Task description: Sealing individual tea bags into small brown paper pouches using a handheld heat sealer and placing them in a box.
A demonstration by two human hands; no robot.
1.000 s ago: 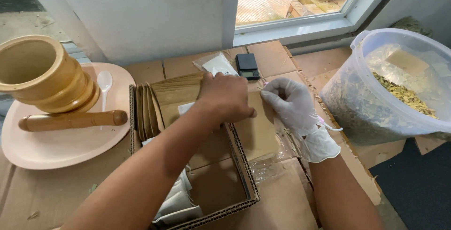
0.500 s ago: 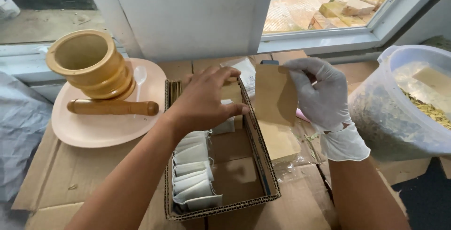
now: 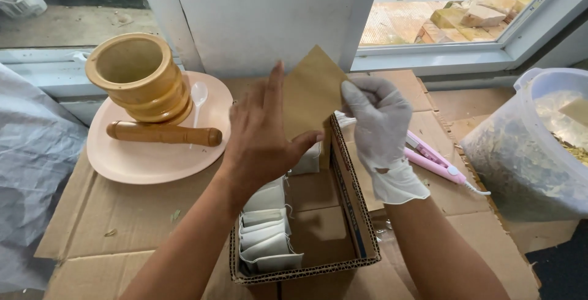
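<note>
Flat brown paper pouch (image 3: pixel 312 94) is now lifted clear of the open cardboard box (image 3: pixel 358 214), toward 12 o'clock; bare left hand (image 3: pixel 260 134) and white-gloved right hand (image 3: pixel 380 122) both pinch it.

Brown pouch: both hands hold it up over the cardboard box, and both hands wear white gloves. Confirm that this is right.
Not quite. The head view shows only the right hand in a white glove; the left hand is bare. The rest stands: both hold the brown pouch up over the cardboard box.
</note>
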